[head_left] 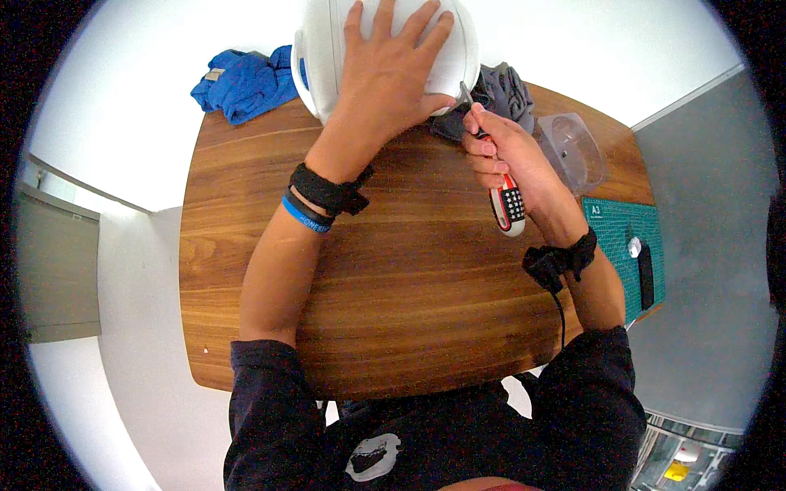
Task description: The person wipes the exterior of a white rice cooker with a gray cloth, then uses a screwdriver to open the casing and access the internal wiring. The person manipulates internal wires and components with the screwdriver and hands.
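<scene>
A white, rounded appliance (325, 51), with a curved handle on its left side, stands at the far edge of the table; its top runs out of view. My left hand (386, 69) lies on it, fingers spread and thumb out to the right. In my right hand (503, 151) is a hand tool (509, 206) with a stars-and-stripes handle, the fingers closed around it. The tool's thin metal end reaches the lower right edge of the appliance. Whether it touches there, I cannot tell.
Blue cloth (250, 84) lies left of the appliance, dark grey cloth (506, 90) to its right. A clear plastic container (571, 151) stands on the wooden table (409, 286). At the right, a green cutting mat (614, 237) carries a black strip (646, 278) and a small whitish object (634, 246).
</scene>
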Tool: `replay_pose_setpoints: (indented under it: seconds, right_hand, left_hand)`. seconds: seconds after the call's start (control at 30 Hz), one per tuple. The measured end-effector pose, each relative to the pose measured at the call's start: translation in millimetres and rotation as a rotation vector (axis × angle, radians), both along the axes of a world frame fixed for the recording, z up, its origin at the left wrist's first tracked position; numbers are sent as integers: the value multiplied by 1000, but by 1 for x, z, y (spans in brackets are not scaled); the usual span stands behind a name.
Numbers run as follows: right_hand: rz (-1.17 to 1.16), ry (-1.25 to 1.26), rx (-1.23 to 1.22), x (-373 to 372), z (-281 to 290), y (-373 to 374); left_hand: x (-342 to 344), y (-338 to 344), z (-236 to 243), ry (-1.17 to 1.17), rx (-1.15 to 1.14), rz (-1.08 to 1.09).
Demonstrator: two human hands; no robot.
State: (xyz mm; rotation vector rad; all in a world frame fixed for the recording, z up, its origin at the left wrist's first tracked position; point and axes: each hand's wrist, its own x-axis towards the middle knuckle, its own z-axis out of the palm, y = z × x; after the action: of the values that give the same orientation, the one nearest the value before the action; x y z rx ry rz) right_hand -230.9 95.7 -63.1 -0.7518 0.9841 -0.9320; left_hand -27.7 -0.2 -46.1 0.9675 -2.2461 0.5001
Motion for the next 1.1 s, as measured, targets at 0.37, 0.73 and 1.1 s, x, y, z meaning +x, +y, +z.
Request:
replay_pose_setpoints:
  seconds: [0.37,0.73,1.1]
  right_hand:
    - [12,38,-14,2,1,2]
    - [-58,47,5,12,6,7]
    - [-74,36,-32,18,-1,8]
  left_hand:
    - [4,-1,-3,12,-5,-21]
    - [5,1,1,41,7,-55]
    - [7,10,12,-3,94,-43]
